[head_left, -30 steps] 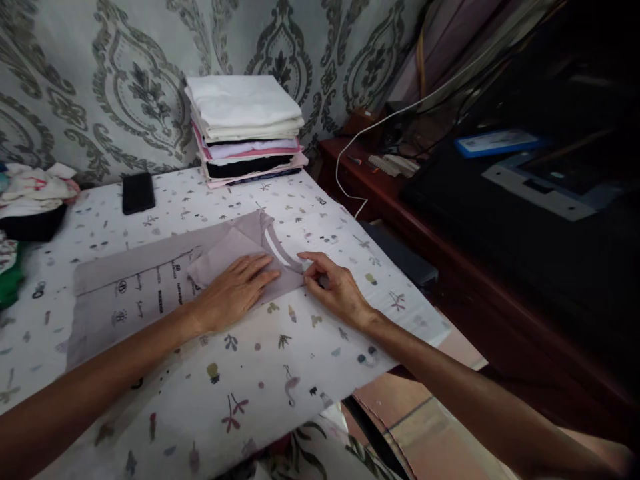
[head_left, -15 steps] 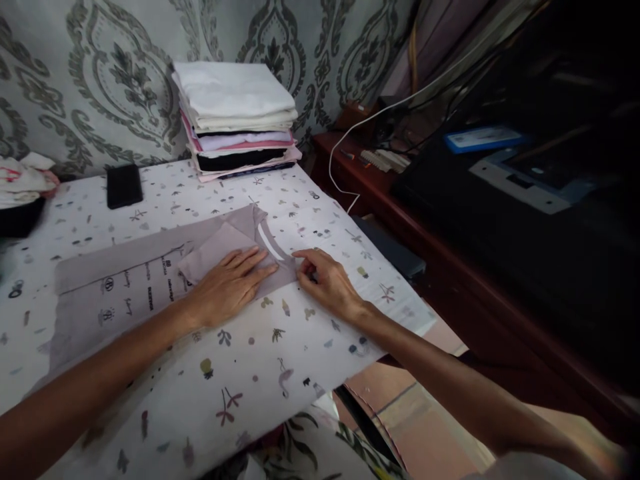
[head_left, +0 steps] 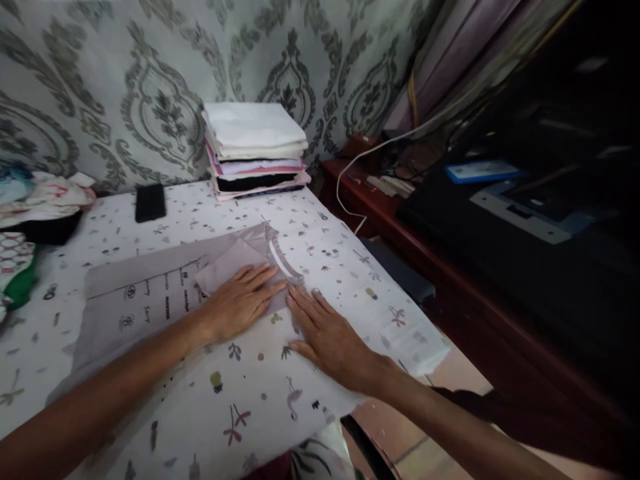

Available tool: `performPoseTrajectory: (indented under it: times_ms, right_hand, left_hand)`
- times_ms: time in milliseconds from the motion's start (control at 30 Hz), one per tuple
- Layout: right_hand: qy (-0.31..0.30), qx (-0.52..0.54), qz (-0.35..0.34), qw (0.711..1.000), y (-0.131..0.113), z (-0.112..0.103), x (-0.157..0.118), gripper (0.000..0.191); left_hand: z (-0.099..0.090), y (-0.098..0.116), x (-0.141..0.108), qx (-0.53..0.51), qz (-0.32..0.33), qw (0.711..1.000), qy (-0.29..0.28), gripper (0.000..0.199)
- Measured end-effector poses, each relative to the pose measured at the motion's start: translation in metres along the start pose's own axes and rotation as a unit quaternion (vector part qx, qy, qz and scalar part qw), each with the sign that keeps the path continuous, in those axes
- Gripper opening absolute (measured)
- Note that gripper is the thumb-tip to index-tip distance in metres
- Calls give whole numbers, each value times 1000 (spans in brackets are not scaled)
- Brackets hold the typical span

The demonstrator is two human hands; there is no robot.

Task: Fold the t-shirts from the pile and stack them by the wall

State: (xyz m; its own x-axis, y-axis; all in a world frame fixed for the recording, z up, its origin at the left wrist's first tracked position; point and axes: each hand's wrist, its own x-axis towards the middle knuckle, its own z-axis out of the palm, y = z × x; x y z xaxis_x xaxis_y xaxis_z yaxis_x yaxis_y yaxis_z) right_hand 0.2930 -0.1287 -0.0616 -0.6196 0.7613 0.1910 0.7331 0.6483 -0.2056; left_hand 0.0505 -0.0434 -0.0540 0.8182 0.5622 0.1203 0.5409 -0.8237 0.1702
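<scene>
A greyish-mauve T-shirt (head_left: 120, 287) with dark printed lettering lies partly folded on the patterned tablecloth (head_left: 200, 407). Its neckline, with a white inner band, points to the right, and one sleeve is folded over the body. My left hand (head_left: 240, 300) rests flat on the shirt near the folded sleeve, fingers stretched out. Flat too, my right hand (head_left: 330, 337) has its fingertips on the shirt's near corner by the collar. Part of the shirt is hidden under my left forearm.
Folded clothes (head_left: 257, 127) stand stacked at the back, with a black phone (head_left: 150, 203) to their left. Loose clothes (head_left: 45, 207) are heaped at the far left. A dark red wooden cabinet (head_left: 430, 247) flanks the table's right edge, and a white cable (head_left: 345, 177) hangs over it.
My right hand has gone from a pinch at the collar to lying flat at the shirt's near corner. My left hand stays on the shirt. The camera view has shifted, showing more at the left.
</scene>
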Motion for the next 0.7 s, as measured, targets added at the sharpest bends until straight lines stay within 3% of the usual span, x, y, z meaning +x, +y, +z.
performPoseTrajectory:
  times_ms: [167,233,333,500,600,700]
  right_hand:
    - [37,4,3,999,2,-20,9,45]
    - [60,30,6,998,-2,-31,31,39]
    - [61,79,-13,995,-10,-36,81,45]
    - [-2,78,-30,997,-12,0,154,63]
    - [-36,28,15,999,0,29,168,66]
    - [-30,-10,18,999,12,46,169,68]
  left_hand:
    - [-9,9,-3,12,-15,1000,18,48]
    - [-13,15,-10,6,-40,998,37,47]
    - [-16,18,-25,3,-92,994,56,47]
    - [-9,10,-51,36,-151,987,28,64]
    - [-3,7,-63,48,-158,986,25,70]
    - [-4,2,-78,43,-158,986,26,73]
